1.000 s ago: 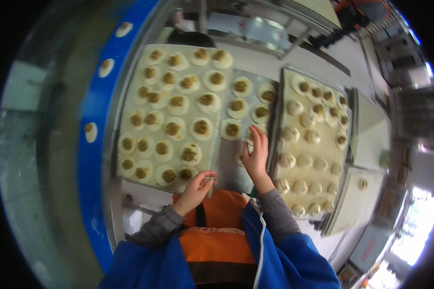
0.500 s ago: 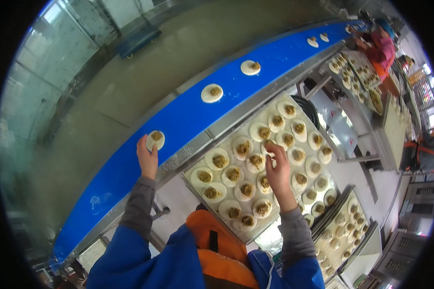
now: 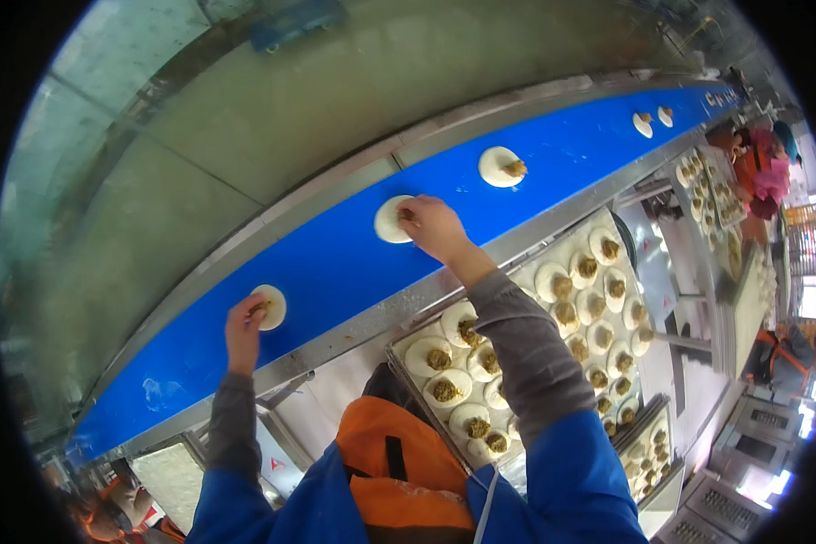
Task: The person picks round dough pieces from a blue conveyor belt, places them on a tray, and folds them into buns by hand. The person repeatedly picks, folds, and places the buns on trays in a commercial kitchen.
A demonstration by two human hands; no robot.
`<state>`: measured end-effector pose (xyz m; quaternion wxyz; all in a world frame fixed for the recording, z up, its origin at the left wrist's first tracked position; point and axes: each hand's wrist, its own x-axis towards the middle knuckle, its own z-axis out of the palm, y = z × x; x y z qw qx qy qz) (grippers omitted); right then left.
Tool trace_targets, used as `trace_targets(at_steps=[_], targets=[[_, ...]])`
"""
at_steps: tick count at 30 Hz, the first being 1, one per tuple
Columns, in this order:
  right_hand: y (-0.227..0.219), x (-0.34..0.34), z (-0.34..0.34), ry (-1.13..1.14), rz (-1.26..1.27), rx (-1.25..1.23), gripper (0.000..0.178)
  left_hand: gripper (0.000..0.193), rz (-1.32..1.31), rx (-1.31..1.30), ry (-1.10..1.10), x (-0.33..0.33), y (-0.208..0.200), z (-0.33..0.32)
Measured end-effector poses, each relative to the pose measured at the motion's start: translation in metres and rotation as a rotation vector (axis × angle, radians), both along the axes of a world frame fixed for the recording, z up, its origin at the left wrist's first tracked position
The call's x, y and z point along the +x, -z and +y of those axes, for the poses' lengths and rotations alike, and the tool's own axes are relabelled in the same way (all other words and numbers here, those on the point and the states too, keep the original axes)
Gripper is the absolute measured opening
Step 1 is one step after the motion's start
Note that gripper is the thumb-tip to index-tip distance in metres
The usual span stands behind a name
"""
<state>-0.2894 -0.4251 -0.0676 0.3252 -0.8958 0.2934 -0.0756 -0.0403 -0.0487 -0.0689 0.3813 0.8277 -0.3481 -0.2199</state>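
Flanking greenish floor [image 3: 480, 68]: blue conveyor belt [image 3: 331, 290]; right hand [image 3: 435, 228] moved off tray [image 3: 578, 239], joining left hand [image 3: 242, 334] at dough rounds [image 3: 387, 222]; finger grip: can't tell

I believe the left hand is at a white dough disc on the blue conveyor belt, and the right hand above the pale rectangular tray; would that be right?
Not quite: the head view shows the right hand at another white dough disc on the blue conveyor belt.

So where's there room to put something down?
The blue belt has room between the dough rounds at the left grip and right grip, and between the next round and the distant pair. The nearest tray is crowded with rounds.
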Motion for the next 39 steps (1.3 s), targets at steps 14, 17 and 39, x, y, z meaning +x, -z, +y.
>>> trace_targets(at_steps=[14, 17, 39], targets=[[-0.005, 0.095, 0.144, 0.016, 0.009, -0.089, 0.031, 0.062, -0.176, 0.516, 0.393, 0.194, 0.007, 0.140], [-0.028, 0.042, 0.183, 0.058, -0.295, 0.255, 0.023, 0.061, -0.009, 0.502, 0.240, 0.193, -0.007, 0.164], [0.027, -0.425, 0.469, 1.756, -0.245, 0.601, 0.035, 0.045, 1.074, 0.573, 1.025, -0.458, -0.096, -0.053]])
